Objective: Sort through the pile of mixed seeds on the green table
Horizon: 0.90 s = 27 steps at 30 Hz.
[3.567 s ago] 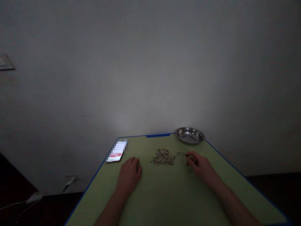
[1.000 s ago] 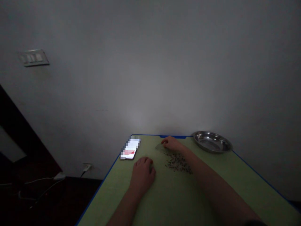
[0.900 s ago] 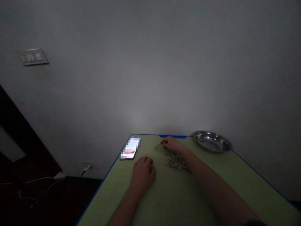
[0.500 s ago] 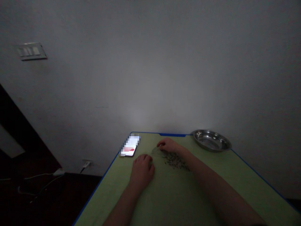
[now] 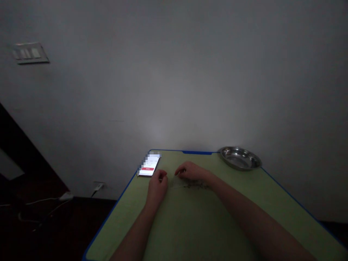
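A thin see-through sheet or bag [image 5: 176, 183], looking like clear plastic, lies on the green table [image 5: 195, 224] between my hands. At its far edge my right hand [image 5: 190, 171] has its fingertips pinched on it, palm down. Small dark bits [image 5: 199, 184], like seeds, show beside and below the right hand, partly hidden by the hand and the plastic. To the left my left hand [image 5: 158, 186] is curled with thumb and fingers together. What it holds, if anything, is too small and dim to make out.
A lit phone [image 5: 149, 166] lies at the far left corner, just beyond my left hand. An oval steel bowl [image 5: 240, 158] stands at the far right edge. Behind the table rises a grey wall [image 5: 174, 79]. Cables [image 5: 46, 201] run along the floor at left.
My left hand has drawn its fingers in and shifted slightly left and up. The right hand has moved a little left, and the clear plastic now stretches nearer, by the dark bits.
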Motion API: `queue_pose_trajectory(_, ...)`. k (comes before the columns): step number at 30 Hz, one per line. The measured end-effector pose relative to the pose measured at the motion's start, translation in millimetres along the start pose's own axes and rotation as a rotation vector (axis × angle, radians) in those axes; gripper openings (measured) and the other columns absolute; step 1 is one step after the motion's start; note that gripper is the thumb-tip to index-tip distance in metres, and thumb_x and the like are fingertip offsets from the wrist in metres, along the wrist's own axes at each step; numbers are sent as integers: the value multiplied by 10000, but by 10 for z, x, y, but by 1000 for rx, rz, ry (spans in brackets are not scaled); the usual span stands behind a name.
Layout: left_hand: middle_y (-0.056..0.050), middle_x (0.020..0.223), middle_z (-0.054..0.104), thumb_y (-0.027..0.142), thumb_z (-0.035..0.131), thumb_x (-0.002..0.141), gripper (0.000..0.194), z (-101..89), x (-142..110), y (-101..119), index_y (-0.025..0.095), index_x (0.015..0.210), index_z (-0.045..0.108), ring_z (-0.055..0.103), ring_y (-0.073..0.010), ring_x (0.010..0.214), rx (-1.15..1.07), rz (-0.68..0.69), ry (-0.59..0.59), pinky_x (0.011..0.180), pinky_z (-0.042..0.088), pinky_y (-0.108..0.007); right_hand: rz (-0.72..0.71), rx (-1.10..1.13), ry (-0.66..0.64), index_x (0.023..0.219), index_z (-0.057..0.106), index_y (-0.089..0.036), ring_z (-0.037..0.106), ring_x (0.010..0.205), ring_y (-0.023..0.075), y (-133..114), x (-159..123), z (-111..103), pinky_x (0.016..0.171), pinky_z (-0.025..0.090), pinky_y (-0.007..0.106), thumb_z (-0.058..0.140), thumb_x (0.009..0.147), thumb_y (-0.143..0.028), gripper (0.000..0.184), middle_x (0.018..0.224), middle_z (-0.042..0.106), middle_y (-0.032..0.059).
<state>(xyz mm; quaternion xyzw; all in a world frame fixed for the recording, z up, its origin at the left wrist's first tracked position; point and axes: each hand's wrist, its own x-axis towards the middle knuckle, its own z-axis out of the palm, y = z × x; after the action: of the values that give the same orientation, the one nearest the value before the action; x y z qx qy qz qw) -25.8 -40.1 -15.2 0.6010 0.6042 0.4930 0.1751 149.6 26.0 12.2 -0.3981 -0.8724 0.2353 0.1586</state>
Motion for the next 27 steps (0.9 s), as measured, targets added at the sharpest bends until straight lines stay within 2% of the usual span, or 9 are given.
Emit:
queue_pose_trajectory(9,-15,717,593,242,435,695,121,-2,23,-8,183,732,534,557,-159,699,-9,-18,-14,687,447,-296,-52,10,-71,978,733,-182,592,642,122,-195,-184,14,580,408,194,549,718,-125,323,795,729,34)
queue_pose_trajectory(17,-14,715,603,256,439,692,136,8,29,-31,183,735,545,565,-161,695,0,-21,-26,684,449,-294,-100,2,-145,962,736,-211,626,705,130,-257,-388,19,634,428,189,570,736,-155,286,838,735,18)
queue_pose_trajectory(23,-18,721,615,251,453,694,139,1,33,-3,181,742,563,574,-162,702,12,-17,-35,688,459,-293,-82,-20,-203,950,734,-224,629,715,127,-341,-582,-53,649,431,188,592,754,-185,245,839,732,0)
queue_pose_trajectory(27,-16,719,617,243,452,690,140,-7,36,6,182,741,568,574,-160,697,28,-11,-47,683,457,-290,-62,-14,-208,934,735,-215,616,672,117,-371,-697,-105,600,419,179,602,745,-183,233,798,726,-1)
